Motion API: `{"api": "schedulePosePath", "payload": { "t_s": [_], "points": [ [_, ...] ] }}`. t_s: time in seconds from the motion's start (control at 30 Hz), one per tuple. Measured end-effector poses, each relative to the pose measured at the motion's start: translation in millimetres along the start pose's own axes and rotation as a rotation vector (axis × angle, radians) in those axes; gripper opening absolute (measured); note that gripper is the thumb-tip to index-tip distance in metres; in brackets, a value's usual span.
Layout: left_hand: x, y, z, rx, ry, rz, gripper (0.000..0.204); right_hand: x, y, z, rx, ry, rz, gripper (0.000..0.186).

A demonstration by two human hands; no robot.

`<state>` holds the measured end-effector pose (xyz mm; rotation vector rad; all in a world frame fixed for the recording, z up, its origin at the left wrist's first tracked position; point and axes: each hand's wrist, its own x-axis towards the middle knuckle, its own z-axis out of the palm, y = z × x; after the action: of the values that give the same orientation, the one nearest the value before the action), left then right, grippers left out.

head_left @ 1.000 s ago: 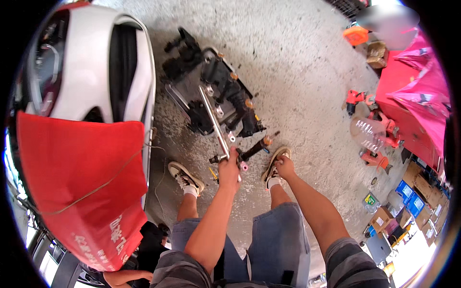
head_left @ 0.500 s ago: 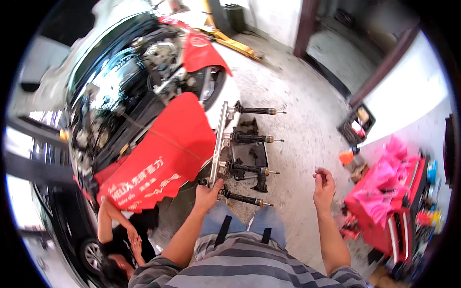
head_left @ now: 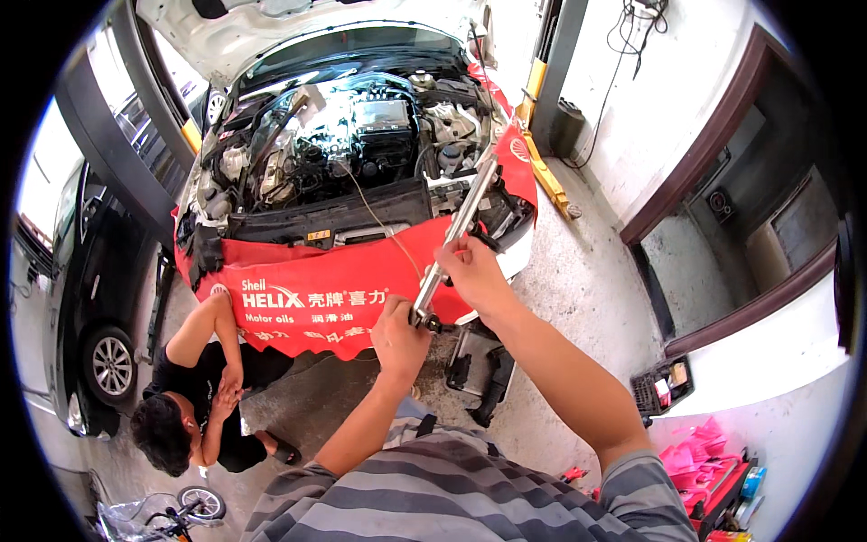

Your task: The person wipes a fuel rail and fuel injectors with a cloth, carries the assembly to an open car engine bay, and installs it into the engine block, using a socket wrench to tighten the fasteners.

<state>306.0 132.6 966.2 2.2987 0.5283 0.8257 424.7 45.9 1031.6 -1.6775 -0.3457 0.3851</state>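
Note:
A silvery metal fuel rail (head_left: 472,200) slants up and away in front of me, over the front edge of the car. My left hand (head_left: 402,341) is closed round its near end, where a dark fitting pokes out. Further up, the fingers of my right hand (head_left: 473,274) grip the rail near its middle. The injectors on its right side are mostly hidden behind my right hand and the tube; a dark piece shows just above that hand. Beyond the rail lies the open engine bay (head_left: 361,135), with a red fender cover (head_left: 307,262) draped over the car's front.
Left of me a person in black (head_left: 194,406) crouches, hands together. A tray with black parts (head_left: 483,361) lies on the floor below my arms. A yellow lift arm (head_left: 551,185) stretches along the right. Pink plastic on a red cart (head_left: 700,465) stands at lower right.
My right hand has come from free at the right onto the rail. The rail has swung from its injectors pointing right to a slant toward the engine bay, and my view has turned left.

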Motion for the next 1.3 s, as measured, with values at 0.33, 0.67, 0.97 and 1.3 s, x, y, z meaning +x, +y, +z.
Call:
{"api": "schedulePosePath", "payload": {
  "t_s": [0.33, 0.67, 0.97, 1.3],
  "points": [
    [11.8, 16.4, 13.5, -0.089, 0.223, 0.116, 0.020, 14.7, -55.3, 18.1, 0.432, 0.140, 0.053, 0.015],
    [-49.5, -8.4, 13.3, -0.365, -0.063, 0.315, 0.050, -34.3, -85.6, -52.1, 0.320, 0.214, -0.165, 0.024],
    [111.2, -327.0, 30.3, 0.335, 0.321, -0.406, 0.040, 58.2, -80.1, -44.4, 0.436, 0.077, -0.388, 0.023],
    [222.1, -459.3, 42.0, 0.557, 0.049, -0.355, 0.051, 251.8, -131.4, 59.6, 0.237, 0.010, -0.438, 0.026]
  ]
}}
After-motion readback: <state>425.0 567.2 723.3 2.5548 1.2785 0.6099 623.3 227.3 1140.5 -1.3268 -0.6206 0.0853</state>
